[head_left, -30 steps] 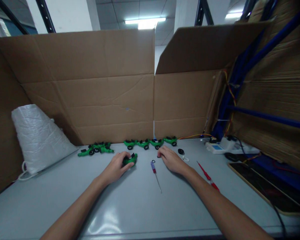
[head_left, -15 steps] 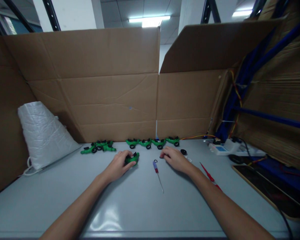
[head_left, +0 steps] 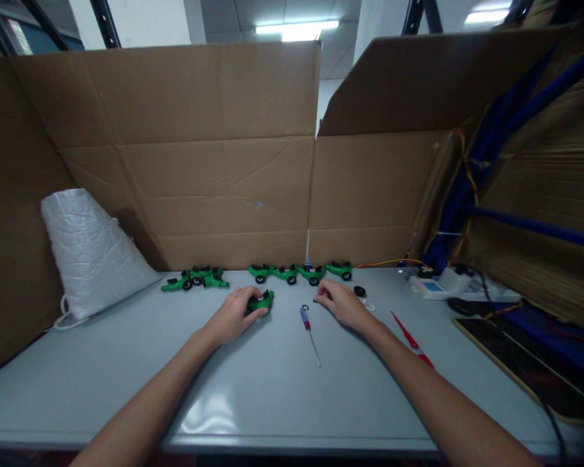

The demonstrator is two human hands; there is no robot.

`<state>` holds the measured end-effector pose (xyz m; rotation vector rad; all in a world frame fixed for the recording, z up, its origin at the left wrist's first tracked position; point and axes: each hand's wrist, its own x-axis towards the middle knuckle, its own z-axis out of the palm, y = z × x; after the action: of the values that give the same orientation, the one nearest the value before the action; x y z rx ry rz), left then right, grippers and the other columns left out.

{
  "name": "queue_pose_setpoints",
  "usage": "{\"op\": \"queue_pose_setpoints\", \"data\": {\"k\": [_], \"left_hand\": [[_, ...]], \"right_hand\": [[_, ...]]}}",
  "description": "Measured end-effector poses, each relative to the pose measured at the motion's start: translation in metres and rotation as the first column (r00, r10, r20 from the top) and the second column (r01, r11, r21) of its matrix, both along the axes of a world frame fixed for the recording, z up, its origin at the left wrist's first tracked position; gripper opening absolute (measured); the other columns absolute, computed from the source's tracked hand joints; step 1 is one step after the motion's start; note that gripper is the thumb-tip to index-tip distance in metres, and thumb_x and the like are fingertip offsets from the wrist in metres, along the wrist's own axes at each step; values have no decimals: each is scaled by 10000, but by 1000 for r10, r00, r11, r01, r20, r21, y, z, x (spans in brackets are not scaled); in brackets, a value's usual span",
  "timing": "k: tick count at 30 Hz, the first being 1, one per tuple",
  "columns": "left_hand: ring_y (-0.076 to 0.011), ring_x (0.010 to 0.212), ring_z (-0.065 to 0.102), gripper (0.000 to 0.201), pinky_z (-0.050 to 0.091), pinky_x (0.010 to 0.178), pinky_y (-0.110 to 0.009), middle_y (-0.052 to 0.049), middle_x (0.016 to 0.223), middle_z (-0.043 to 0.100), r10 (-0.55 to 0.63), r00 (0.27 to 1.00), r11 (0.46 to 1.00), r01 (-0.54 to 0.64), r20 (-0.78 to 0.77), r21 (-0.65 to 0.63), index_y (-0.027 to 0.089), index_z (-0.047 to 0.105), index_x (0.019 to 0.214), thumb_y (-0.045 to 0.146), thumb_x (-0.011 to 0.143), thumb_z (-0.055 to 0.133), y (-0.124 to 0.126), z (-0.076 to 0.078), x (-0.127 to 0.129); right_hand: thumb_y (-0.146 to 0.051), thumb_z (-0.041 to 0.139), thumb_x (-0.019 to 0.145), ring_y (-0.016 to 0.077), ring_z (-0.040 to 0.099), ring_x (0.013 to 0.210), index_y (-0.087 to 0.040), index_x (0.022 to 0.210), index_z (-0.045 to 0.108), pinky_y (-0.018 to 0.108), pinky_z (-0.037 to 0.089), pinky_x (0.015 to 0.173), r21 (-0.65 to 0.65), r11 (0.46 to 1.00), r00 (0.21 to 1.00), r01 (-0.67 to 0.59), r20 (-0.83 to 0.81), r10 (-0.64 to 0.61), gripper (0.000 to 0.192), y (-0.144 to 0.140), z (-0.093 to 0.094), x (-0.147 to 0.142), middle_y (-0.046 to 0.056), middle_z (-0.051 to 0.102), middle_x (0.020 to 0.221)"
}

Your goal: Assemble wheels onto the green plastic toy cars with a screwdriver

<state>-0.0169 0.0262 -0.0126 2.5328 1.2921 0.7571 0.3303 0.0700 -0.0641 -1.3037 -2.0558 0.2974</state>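
Observation:
My left hand is closed around a small green toy vehicle with black parts, and the fingers cover much of it. To the right, my right hand rests low at the tabletop, fingers curled together. A tiny dark thing may be at its fingertips, too small to make out. Between the hands lies a screwdriver with a clear purple and red handle, its shaft pointing towards me. A small black ring sits by the handle's end. Beside my right wrist are a black wheel and white rings.
Several green toy vehicles line the back, with more at left. A red pen-like tool lies by my right forearm. A white bag stands left; a power strip and dark panel are right. Cardboard walls the table.
The whole view has shifted slightly, so everything appears a little higher and to the right. Both hands keep almost the same places on the table, the left still holding the green toy vehicle.

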Motion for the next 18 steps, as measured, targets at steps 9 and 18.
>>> {"op": "queue_pose_setpoints", "data": {"k": [9, 18], "left_hand": [[-304, 1100, 614, 320, 485, 980, -441, -106, 1176, 681, 13, 1000, 1000, -13, -17, -24, 222, 622, 1188, 490, 1013, 630, -5, 5, 0], [-310, 1082, 619, 332, 493, 972, -455, -112, 1161, 689, 7, 1000, 1000, -7, -2, -13, 224, 633, 1178, 508, 1005, 627, -5, 5, -1]], "right_hand": [[-253, 717, 908, 185, 573, 743, -207, 850, 627, 279, 353, 658, -106, 994, 999, -5, -45, 0, 117, 4, -6, 5, 3, 647, 793], [-228, 674, 912, 185, 582, 764, -203, 919, 674, 274, 387, 678, -149, 984, 993, -98, -80, 86, 27, 0, 1, 10, -2, 648, 802]]}}
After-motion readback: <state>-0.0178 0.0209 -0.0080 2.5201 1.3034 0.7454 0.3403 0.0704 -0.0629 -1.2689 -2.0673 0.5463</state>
